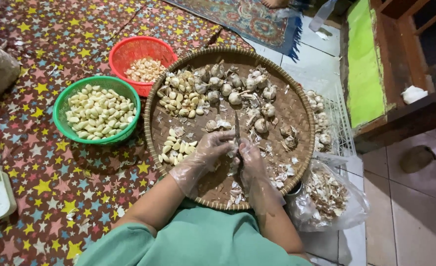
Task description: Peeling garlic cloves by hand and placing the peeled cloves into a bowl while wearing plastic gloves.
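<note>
Seen from above, on a floor: a brown mat (55, 192) patterned with coloured stars, spread across the left and near side, with pale tiles (410, 216) to the right. At centre, one large round woven tray (218, 189). On its far half, roughly a dozen and a half whole garlic bulbs (235, 88); on its left, two heaps of peeled cloves (176, 148), papery skins scattered between. Left of the tray, two plastic baskets: one green basket (63, 116) heaped with peeled cloves, one red basket (129, 51) beyond it, partly filled. At the near right edge, one clear plastic bag (328, 197) stuffed with garlic skins. Farther right, a white wire rack (343, 133) with more bulbs, beside a dark wooden frame with a green panel (363, 64). Over the tray's near half, two hands in clear plastic gloves: left hand (210, 148) with fingers curled around something small, too hidden to tell; right hand (250, 157) with fingers clenched on one small knife (237, 129), blade pointing away.
</note>
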